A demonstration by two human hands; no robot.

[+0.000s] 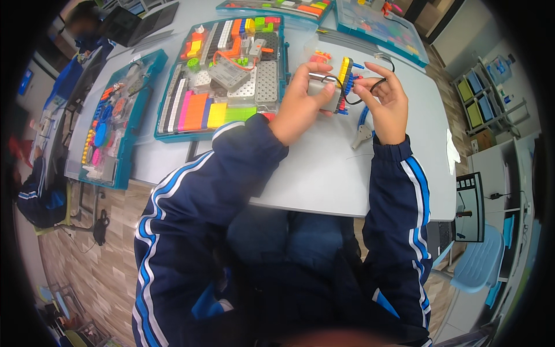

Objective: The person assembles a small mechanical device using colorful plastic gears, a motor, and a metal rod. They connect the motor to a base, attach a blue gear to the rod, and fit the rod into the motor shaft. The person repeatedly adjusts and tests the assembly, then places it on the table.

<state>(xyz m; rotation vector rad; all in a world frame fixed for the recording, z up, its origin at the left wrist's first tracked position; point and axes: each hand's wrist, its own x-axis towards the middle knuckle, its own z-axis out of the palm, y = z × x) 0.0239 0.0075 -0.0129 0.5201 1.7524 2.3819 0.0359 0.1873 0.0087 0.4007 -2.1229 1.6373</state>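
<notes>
My left hand (pixel 299 103) is closed round a grey box (pixel 325 97), part of a building-block assembly. On the assembly's right side are a yellow toothed strip (pixel 345 69), a black beam and several blue pegs (pixel 350 85). My right hand (pixel 387 107) has its fingertips pinched at the blue pegs. A black cable (pixel 378 85) loops from the assembly past the right fingers; I cannot tell if they grip the cable or a peg. On the white table (pixel 312 173), just below, lies a hand tool with blue handles and a grey head (pixel 362 134).
A teal-edged case (pixel 202 134) of sorted building blocks stands left of my hands, with a grey box and orange wire on top. Another open case (pixel 128 144) sits farther left. More cases (pixel 378 34) line the far side. A blue chair (pixel 478 263) is at right.
</notes>
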